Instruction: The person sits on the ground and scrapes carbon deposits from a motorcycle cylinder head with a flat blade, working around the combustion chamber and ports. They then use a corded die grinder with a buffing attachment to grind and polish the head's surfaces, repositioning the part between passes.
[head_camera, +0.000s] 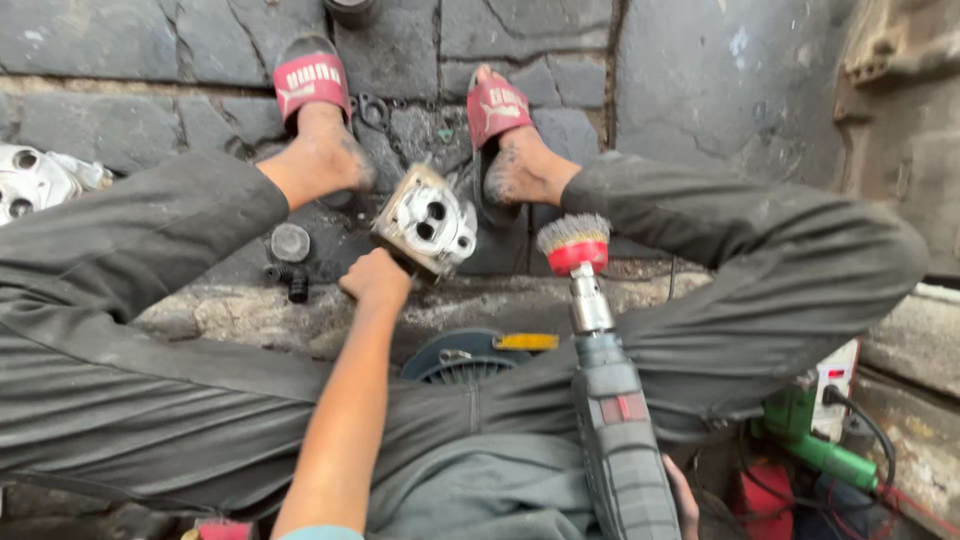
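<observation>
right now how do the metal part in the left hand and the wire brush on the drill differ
The metal engine part is blocky, silver-grey, with round ports on its face; the wire cup brush is round, with brassy bristles over a red base. The left hand grips the part directly, tilted; the brush sits on the drill, which the right hand holds from below, mostly hidden. The two are apart, not touching. Both hang between the knees over the stone floor.

Left hand (376, 280) grips cylinder head (427, 222); right hand (682, 500) holds drill (618, 420).
</observation>
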